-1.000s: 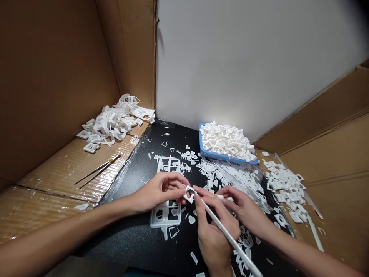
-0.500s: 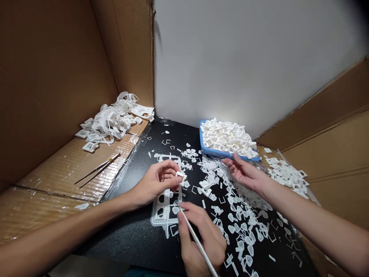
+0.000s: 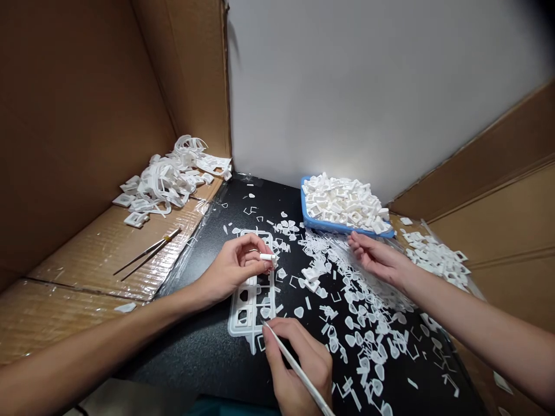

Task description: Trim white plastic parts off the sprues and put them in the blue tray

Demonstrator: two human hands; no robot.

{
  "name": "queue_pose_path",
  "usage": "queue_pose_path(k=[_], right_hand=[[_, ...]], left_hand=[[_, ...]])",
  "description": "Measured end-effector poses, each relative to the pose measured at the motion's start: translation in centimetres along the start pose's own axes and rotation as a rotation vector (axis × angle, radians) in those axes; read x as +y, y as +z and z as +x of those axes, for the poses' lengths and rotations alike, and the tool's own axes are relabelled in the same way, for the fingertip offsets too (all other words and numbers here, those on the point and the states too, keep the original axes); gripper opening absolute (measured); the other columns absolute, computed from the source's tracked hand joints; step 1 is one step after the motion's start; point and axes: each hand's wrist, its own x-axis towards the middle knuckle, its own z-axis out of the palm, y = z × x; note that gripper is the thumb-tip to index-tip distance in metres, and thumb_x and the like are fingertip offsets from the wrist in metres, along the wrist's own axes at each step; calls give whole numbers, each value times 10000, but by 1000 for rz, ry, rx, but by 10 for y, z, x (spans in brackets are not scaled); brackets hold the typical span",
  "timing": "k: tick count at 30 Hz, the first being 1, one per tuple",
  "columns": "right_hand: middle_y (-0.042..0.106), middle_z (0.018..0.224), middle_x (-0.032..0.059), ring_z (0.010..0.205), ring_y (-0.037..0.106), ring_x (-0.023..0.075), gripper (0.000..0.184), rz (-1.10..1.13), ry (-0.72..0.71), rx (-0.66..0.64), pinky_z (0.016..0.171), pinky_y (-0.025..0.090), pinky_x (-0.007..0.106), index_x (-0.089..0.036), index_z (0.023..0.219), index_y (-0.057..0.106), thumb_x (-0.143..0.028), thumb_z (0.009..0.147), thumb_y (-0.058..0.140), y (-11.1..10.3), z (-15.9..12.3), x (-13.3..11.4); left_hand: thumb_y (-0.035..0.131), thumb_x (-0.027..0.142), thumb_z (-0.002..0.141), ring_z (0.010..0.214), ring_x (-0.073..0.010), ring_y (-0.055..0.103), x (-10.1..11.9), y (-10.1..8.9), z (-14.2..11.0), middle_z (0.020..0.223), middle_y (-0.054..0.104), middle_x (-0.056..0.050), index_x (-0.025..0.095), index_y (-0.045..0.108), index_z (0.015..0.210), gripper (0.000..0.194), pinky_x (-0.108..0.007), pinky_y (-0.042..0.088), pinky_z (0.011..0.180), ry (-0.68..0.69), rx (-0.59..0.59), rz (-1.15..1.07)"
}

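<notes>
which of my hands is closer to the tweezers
Left. Your left hand, pinching a small white piece, is right of the tweezers, not touching them. Your right hand, gripping a white tool, is farther right and lower in view.

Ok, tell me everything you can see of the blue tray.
The blue tray looks plastic, with rounded corners and a low front wall. It stands upright at the far side of the black table, heaped above its rim with small white pieces that hide its floor. A hand is by its front edge; contact is unclear.
</notes>
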Motion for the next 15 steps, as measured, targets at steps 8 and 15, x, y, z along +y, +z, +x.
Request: queue_pose_path(k=[8, 15], right_hand=[[477, 524, -35, 466, 393, 111, 571, -149, 129, -65, 463, 404, 246, -214, 693, 626, -723, 950, 665, -65, -56, 24], [490, 630, -55, 566, 494, 157, 733, -491, -10, 112, 555, 448, 278, -288, 1297, 741, -700, 710, 889, -128, -91, 59]], left_hand=[[927, 262, 817, 763, -126, 751, 8, -2, 1, 873, 759, -10, 168, 604, 928, 354, -205, 578, 705, -12, 108, 80], [837, 381, 922, 706, -131, 706, 3, -7, 7, 792, 719, 17, 201, 646, 1087, 310, -229, 570, 680, 57, 84, 161]])
